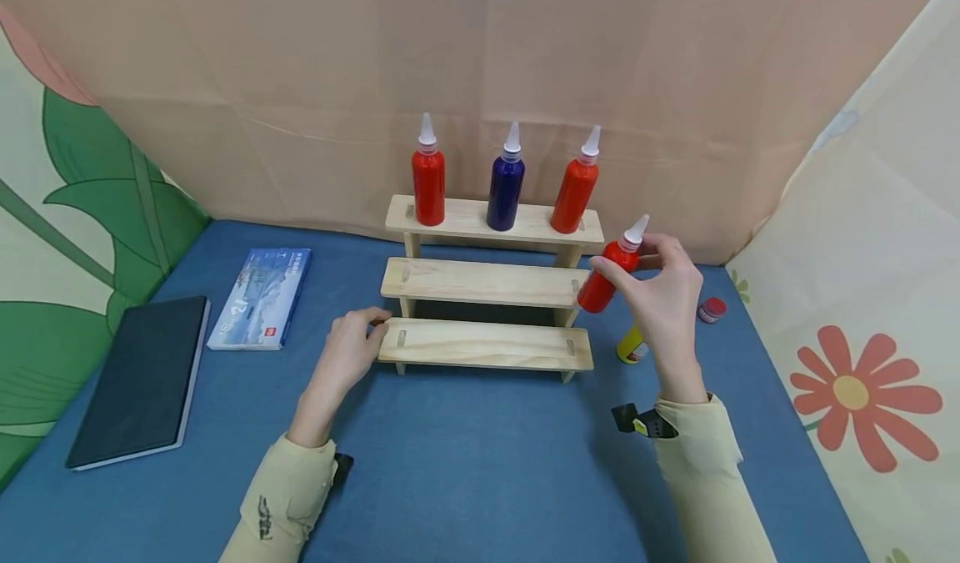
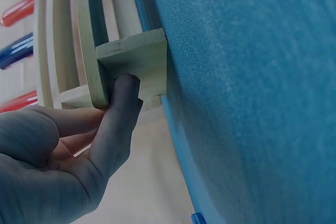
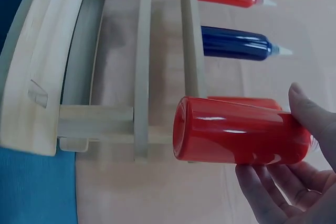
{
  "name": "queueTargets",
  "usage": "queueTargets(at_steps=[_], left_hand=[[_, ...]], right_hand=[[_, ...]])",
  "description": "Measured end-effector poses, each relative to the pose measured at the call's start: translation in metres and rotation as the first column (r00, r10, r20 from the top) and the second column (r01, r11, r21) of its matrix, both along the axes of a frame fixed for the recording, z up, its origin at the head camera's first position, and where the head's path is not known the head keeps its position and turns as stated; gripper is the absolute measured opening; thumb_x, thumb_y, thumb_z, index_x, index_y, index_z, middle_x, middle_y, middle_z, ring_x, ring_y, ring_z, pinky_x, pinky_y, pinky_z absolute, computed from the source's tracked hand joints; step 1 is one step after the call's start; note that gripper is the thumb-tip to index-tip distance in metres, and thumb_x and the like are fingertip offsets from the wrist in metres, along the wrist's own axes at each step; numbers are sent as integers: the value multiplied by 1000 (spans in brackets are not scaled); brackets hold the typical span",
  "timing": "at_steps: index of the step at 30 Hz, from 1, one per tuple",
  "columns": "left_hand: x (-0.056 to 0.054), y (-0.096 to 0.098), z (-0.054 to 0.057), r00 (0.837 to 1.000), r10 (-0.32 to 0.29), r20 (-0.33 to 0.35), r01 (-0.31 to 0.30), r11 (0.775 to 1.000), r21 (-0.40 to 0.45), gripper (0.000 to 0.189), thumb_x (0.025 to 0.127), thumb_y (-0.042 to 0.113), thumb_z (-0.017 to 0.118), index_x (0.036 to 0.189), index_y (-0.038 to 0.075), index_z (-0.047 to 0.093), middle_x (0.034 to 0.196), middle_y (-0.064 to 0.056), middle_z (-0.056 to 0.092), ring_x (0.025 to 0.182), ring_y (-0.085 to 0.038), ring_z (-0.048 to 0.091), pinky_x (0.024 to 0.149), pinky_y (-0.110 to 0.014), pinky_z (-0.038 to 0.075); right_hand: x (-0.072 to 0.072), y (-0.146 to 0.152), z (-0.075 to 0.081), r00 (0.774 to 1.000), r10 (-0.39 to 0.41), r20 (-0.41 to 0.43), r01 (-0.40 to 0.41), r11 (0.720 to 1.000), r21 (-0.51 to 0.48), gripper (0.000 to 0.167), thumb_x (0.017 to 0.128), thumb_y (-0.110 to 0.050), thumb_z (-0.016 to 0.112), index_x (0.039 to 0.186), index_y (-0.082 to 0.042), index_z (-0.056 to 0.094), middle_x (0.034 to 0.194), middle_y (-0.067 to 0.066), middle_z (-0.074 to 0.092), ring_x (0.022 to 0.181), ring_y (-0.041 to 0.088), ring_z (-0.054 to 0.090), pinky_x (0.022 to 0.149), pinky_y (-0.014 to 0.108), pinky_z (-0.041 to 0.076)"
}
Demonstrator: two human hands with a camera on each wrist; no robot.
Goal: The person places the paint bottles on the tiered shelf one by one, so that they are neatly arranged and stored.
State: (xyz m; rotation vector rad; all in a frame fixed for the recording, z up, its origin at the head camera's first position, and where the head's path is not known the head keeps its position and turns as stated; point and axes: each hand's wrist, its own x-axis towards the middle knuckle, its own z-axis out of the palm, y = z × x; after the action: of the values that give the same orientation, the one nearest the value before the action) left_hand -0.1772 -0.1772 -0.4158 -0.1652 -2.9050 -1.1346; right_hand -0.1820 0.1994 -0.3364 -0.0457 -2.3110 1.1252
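A red squeeze bottle [image 3: 241,131] with a white pointed cap is pinched between the thumb and fingers of my right hand [image 1: 663,292]. It tilts in the air by the right end of the middle step of a three-step wooden display stand [image 1: 483,284]. My left hand [image 1: 351,342] grips the left end of the stand's lowest plank [image 2: 92,51], fingertips reaching beneath it. On the top step stand a red bottle [image 1: 428,186] at the left, a dark blue bottle [image 1: 506,189] in the middle and another red bottle [image 1: 575,192] at the right.
Beside the right forearm are a yellow bottle [image 1: 632,346], partly hidden by the hand, and a small jar with a red lid [image 1: 711,309]. A blue-and-white box [image 1: 258,300] and a black notebook [image 1: 142,379] lie at the left. A beige cloth wall [image 1: 300,113] rises behind the stand.
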Motion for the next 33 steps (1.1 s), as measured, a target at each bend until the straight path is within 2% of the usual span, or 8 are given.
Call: queueTargets(at_steps=[4, 9, 15, 19, 25, 33], left_hand=[[0, 0, -1, 1000, 3, 6, -3, 1000, 3, 28, 107, -2, 58, 129, -13, 70, 126, -32, 70, 92, -37, 62, 65, -39, 42], [0, 0, -2, 1000, 5, 13, -5, 1000, 13, 28, 107, -2, 58, 130, -13, 69, 126, -32, 69, 90, -36, 62, 62, -37, 41], [1, 1, -1, 1000, 3, 12, -3, 1000, 19, 28, 107, -2, 58, 129, -13, 69, 126, -32, 69, 77, -32, 59, 59, -36, 37], [1, 1, -1, 1000, 0, 12, 0, 1000, 21, 28, 107, -2, 57, 129, -14, 69, 125, -33, 69, 70, -28, 55, 58, -36, 36], [0, 1, 0, 1000, -1, 16, 1, 1000, 21, 28, 107, -2, 57, 129, -13, 69, 126, -33, 69, 73, -30, 57, 59, -36, 37], [-1, 0, 0, 1000, 4, 21, -4, 1000, 15, 28, 107, -2, 57, 130, -13, 69, 126, -33, 69, 69, -28, 55, 57, -36, 36]], right_hand=[[-9, -8, -4, 1000, 5, -24, -4, 1000, 14, 52, 89, -28, 91, 126, 2, 69, 120, 18, 69, 105, 33, 63, 82, 39, 49], [-18, -17, -5, 999, 11, -43, -10, 999, 31, 53, 88, -29, 92, 122, 3, 68, 116, 19, 70, 102, 33, 64, 81, 40, 49], [-25, -25, -7, 998, 11, -55, -8, 998, 60, 54, 88, -31, 92, 121, 3, 67, 112, 19, 68, 99, 32, 64, 81, 41, 52], [-27, -29, -9, 1000, -3, -29, 5, 995, 97, 56, 87, -34, 93, 120, 3, 64, 110, 19, 66, 95, 33, 64, 80, 42, 52], [-28, -33, -13, 999, -16, -40, 21, 991, 130, 58, 87, -35, 93, 119, 3, 62, 110, 21, 65, 94, 35, 63, 80, 45, 52], [-30, -35, -17, 999, 2, -38, 3, 993, 116, 61, 87, -33, 93, 124, 3, 61, 117, 21, 65, 101, 38, 65, 83, 48, 53]])
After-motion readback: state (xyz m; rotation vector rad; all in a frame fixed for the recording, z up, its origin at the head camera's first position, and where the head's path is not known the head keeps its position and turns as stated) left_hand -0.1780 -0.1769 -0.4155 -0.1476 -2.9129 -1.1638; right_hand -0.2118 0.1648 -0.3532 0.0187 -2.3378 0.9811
